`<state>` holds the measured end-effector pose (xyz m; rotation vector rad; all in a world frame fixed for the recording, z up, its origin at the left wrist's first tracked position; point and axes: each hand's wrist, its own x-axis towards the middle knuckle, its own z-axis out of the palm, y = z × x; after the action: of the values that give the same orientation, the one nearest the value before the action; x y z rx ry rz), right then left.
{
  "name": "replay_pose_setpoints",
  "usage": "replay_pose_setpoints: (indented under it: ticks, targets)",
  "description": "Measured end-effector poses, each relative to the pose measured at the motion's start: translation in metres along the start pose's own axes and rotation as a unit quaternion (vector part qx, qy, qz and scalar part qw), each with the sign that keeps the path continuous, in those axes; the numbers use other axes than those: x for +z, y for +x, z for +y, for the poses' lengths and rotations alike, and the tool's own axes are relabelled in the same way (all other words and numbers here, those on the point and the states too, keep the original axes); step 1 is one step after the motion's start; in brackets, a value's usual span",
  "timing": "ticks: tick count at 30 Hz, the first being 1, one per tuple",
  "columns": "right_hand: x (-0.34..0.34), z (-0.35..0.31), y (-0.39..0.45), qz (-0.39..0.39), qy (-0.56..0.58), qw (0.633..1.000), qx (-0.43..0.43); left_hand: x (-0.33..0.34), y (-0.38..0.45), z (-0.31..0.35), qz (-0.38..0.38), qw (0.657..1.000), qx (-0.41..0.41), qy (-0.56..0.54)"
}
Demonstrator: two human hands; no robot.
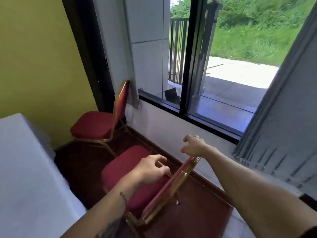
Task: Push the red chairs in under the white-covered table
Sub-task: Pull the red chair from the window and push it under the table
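Two red padded chairs with gold frames stand between the white-covered table (25,169) and the window wall. The near chair (127,170) is right below me, its backrest edge-on. My left hand (152,169) hovers over the seat just in front of the backrest's top rail, fingers curled and holding nothing. My right hand (193,146) is above the far end of that rail, fingers spread, apart from it. The far chair (96,124) stands in the corner, its back near the window frame, its seat clear of the table.
A yellow wall (34,57) is behind the far chair. A large dark-framed window (185,66) with grey curtains (283,126) runs along the right. Dark red carpet (197,212) shows between table and wall.
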<state>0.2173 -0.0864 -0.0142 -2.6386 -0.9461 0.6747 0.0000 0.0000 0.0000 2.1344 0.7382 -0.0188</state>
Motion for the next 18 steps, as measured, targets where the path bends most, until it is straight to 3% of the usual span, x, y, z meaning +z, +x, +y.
replay_pose_setpoints:
  ticks: [3, 5, 10, 13, 18]
  targets:
    - [0.015, 0.023, 0.002, -0.023, -0.011, 0.999, 0.039, 0.026, 0.015, 0.002, -0.129, 0.989, -0.054, 0.055]
    - [0.029, 0.032, 0.001, -0.03, 0.038, 0.998, 0.049, 0.043, 0.016, -0.001, -0.173, 0.977, -0.088, 0.093]
    - [0.045, 0.036, 0.009, 0.017, 0.156, 0.984, 0.087, 0.068, 0.018, -0.008, -0.17, 0.957, -0.134, 0.193]
    - [0.048, 0.036, 0.007, 0.041, 0.228, 0.965, 0.123, 0.069, 0.023, -0.006, -0.184, 0.953, -0.142, 0.194]
    - [0.06, 0.026, -0.008, 0.074, 0.418, 0.883, 0.201, 0.07, 0.014, -0.012, -0.165, 0.964, -0.13, 0.164]
